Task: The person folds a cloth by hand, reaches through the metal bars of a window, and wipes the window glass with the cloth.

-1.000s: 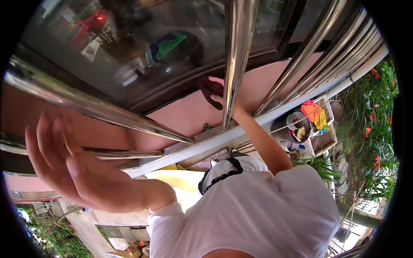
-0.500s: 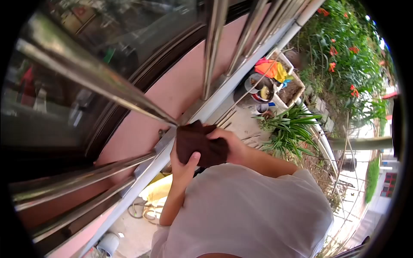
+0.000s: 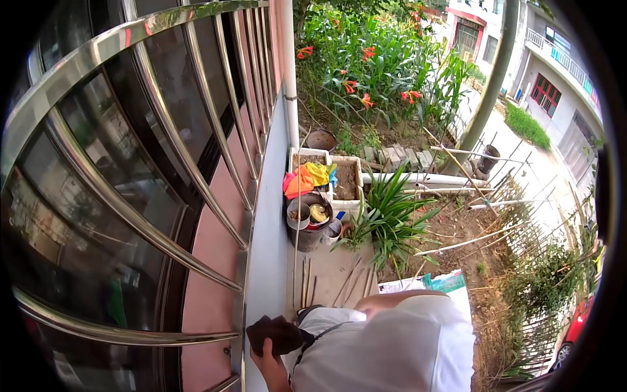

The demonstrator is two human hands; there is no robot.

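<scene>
A folded dark brown cloth (image 3: 277, 332) lies in my left hand (image 3: 266, 363), low in the head view. My thumb presses across its near side, and the other fingers are hidden beneath it. The cloth is close beside the lower end of the metal window bars (image 3: 196, 338) and the sill edge. My right arm (image 3: 398, 300) reaches forward from the white sleeve. Its hand is hidden past the shirt.
Curved window bars and dark glass fill the left side. Ahead stand a bucket (image 3: 307, 238), soil-filled white boxes (image 3: 346, 179) with bright cloths (image 3: 299, 181), and a leafy plant (image 3: 395, 219). Several sticks (image 3: 307, 281) lie on the concrete. Red flowers (image 3: 367, 100) grow beyond.
My view has turned and tilted up toward the garden. Both hands were on the brown cloth before; now only my left hand shows on it, and my right hand has gone from sight.
</scene>
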